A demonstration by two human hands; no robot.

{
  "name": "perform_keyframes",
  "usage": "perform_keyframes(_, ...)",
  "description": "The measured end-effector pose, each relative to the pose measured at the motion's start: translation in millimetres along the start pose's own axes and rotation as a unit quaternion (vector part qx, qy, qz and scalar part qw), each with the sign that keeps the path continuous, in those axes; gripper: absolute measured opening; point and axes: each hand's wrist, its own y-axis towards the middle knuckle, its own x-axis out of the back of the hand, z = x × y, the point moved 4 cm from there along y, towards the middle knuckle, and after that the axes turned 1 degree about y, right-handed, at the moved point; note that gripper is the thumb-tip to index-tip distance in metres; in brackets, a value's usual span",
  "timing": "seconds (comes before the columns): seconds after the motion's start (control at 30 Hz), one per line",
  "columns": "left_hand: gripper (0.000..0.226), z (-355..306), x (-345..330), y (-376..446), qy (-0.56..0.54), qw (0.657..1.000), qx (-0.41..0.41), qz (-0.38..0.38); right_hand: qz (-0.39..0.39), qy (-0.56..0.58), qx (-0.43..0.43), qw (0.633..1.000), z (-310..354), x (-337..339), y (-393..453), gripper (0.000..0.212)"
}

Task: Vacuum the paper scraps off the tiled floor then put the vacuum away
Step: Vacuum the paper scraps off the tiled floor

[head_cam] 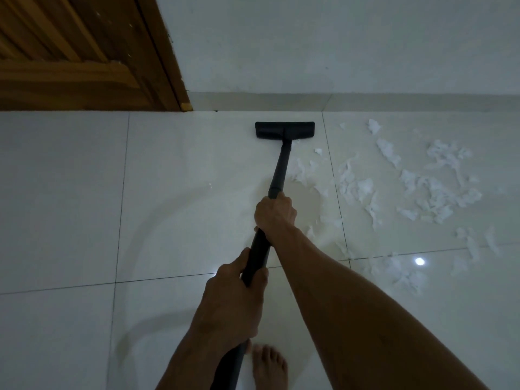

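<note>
A black vacuum wand (281,167) runs from my hands forward to a flat black floor head (284,130), which rests on the white tiled floor (183,170) near the skirting. My right hand (275,213) grips the wand higher up, fingers wrapped round it. My left hand (233,299) holds the wand lower, closer to my body. White paper scraps (416,184) lie scattered to the right of the wand, some close beside the tube and most further right. The vacuum's body is out of view.
A wooden door (70,57) and its frame stand at the back left. A white wall with a skirting board (337,101) runs across the back. My bare foot (268,367) is on the tiles below my hands. A lamp reflection (419,261) shines on the floor.
</note>
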Motion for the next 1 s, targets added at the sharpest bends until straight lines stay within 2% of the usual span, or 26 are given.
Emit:
perform_keyframes(0.2,0.038,13.4,-10.1,-18.3,-0.017,1.000,-0.005,0.005,0.007,-0.015,0.010,1.000,-18.3,4.1,-18.0,0.038)
perform_keyframes(0.4,0.054,32.2,-21.7,-42.8,0.015,1.000,0.001,-0.001,-0.001,0.031,-0.039,0.999,-47.6,7.6,-38.1,0.040)
perform_keyframes(1.0,0.050,64.3,-57.9,-119.9,0.014,1.000,0.002,-0.005,0.005,-0.039,-0.002,0.999,-113.6,26.7,-93.4,0.035)
